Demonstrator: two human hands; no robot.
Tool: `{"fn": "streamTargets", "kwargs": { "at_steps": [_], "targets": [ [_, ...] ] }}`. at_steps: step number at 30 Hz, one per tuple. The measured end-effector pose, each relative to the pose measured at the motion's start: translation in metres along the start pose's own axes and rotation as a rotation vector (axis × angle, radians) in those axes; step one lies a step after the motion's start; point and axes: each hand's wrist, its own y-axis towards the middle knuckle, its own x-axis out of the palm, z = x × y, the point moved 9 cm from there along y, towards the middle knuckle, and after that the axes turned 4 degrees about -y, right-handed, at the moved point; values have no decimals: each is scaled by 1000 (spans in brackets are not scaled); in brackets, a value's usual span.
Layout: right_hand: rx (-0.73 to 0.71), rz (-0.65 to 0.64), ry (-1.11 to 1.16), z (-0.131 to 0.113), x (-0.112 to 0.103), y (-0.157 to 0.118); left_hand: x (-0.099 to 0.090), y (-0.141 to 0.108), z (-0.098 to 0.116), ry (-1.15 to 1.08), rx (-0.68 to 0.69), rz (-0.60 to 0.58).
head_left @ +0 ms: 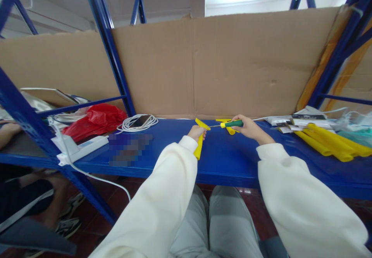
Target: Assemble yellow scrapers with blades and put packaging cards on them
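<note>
Near the middle of the blue shelf, my left hand (198, 132) is closed round a yellow T-shaped piece (199, 148), whose crossbar sticks out above the fingers. My right hand (244, 127) grips a screwdriver (234, 123) by its green and yellow handle. The screwdriver points left, and its thin shaft reaches the crossbar end of the yellow piece; the exact contact is too small to make out. Another yellow piece (231, 130) lies behind the screwdriver, partly covered by it.
Several yellow tubes (328, 139) and white packets (309, 117) lie at the right. On the left are a coiled white cable (135, 124), a red bag (100, 119) and a power strip (87, 148). Cardboard (232, 64) stands behind; another person's legs (31, 199) show at lower left.
</note>
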Motion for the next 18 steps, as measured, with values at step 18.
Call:
{"fn": "streamTargets", "kwargs": {
  "at_steps": [18],
  "targets": [
    [3, -5, 9, 3, 1, -1, 1, -4, 1, 3, 26, -8]
  ]
}}
